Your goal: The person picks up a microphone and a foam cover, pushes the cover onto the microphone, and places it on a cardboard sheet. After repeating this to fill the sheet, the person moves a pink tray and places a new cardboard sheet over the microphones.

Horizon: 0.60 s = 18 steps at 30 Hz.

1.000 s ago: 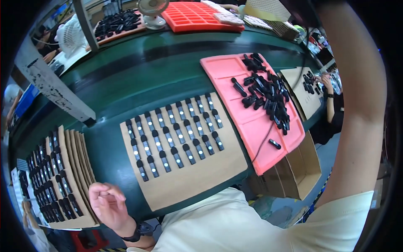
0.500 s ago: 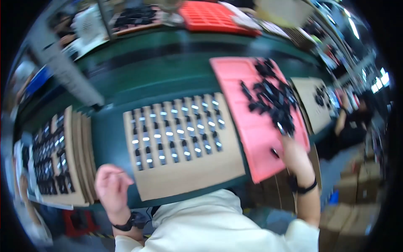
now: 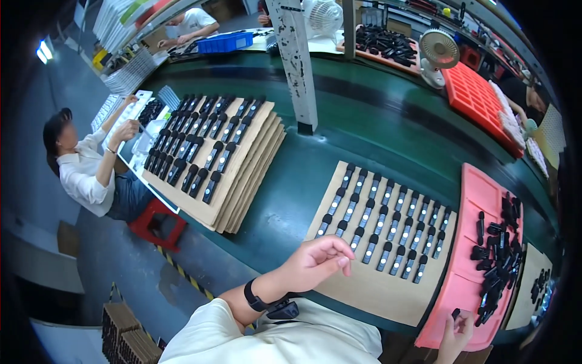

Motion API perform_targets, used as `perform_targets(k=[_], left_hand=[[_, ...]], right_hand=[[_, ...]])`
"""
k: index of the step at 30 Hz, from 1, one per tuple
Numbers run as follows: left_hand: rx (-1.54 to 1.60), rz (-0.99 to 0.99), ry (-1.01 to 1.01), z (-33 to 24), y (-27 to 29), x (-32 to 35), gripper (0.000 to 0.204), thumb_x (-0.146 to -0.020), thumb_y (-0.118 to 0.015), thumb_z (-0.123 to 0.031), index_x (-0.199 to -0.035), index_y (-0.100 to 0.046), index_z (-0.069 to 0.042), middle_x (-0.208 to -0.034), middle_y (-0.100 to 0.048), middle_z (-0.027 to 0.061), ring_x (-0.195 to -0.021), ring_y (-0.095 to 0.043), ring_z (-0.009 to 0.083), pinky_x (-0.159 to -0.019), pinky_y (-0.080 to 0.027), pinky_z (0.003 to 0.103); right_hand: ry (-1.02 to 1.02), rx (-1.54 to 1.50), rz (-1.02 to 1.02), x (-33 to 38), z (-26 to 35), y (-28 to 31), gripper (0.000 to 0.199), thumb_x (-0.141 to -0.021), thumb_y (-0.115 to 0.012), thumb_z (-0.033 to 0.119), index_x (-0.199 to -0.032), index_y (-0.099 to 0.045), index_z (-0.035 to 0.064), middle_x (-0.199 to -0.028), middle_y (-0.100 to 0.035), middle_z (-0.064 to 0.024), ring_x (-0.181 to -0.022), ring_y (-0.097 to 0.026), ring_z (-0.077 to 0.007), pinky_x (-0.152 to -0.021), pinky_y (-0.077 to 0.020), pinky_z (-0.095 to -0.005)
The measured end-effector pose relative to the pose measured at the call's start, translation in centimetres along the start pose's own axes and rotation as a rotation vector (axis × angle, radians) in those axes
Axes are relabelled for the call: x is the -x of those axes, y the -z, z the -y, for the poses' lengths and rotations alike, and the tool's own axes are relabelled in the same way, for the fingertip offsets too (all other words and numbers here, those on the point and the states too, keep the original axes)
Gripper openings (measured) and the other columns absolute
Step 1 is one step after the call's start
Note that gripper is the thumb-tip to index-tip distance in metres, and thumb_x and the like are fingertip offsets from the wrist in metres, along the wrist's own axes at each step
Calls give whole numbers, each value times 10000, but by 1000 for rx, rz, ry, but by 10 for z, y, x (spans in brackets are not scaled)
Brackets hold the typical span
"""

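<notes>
My left hand [image 3: 318,262] hovers over the lower left of a brown cardboard sheet [image 3: 364,297]. Its fingers curl loosely, thumb apart, holding nothing. On that sheet lie rows of small microphones [image 3: 383,219] with black rounded heads and grey bodies bearing a pale round spot. My right hand [image 3: 458,337] is at the near end of a pink tray [image 3: 451,285], thumb and fingers closed around a small black piece [image 3: 456,313], seemingly a microphone. The fingers hide most of it. A loose heap of black microphones [image 3: 500,261] fills the tray's right side.
Left of the sheet stands a stack of cardboard sheets [image 3: 257,167], its top covered with microphones. A metal post [image 3: 294,67] rises from the green table [image 3: 267,224]. A red compartment tray [image 3: 479,97] and small fan [image 3: 439,50] stand behind. Another person [image 3: 88,167] works at far left.
The view has swung left, bringing the stack and the seated person into sight. My right hand has left the heap for the small black piece near the tray's front left corner.
</notes>
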<state>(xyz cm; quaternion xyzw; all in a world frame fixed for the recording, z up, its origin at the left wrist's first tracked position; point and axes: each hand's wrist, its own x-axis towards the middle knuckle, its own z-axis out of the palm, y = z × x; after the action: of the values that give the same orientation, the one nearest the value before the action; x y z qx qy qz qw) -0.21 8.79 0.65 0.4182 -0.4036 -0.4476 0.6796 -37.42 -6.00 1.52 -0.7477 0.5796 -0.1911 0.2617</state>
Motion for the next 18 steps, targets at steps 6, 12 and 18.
perform_targets(k=[6, 12, 18], left_hand=[[-83, 25, 31, -2, -10, -9, 143, -959, -573, -26, -1099, -601, -17, -986, -659, 83, -875, -632, 129, -726, -481, 251], [-628, 147, -259, -9, -18, -37, 277, -879, -674, -36, -1145, -611, 6, -1019, -666, 124, -925, -648, 213, -792, -503, 302], [-613, 226, -184, 10, -10, -39, 343, -793, -757, -70, -1103, -637, 13, -966, -683, 127, -863, -659, 253, -773, -511, 341]], right_hand=[[311, -709, 55, -14, 84, -64, 258, -749, -711, -31, -950, -554, 6, -901, -534, -45, -826, -534, -121, -751, -435, -236], [410, -808, 370, -35, 133, -101, 264, -788, -731, -39, -991, -565, -14, -998, -631, -110, -890, -610, -160, -781, -488, -280], [474, -943, 409, -33, 125, -119, 251, -812, -744, -25, -1004, -589, 21, -933, -642, -92, -856, -614, -171, -755, -478, -286]])
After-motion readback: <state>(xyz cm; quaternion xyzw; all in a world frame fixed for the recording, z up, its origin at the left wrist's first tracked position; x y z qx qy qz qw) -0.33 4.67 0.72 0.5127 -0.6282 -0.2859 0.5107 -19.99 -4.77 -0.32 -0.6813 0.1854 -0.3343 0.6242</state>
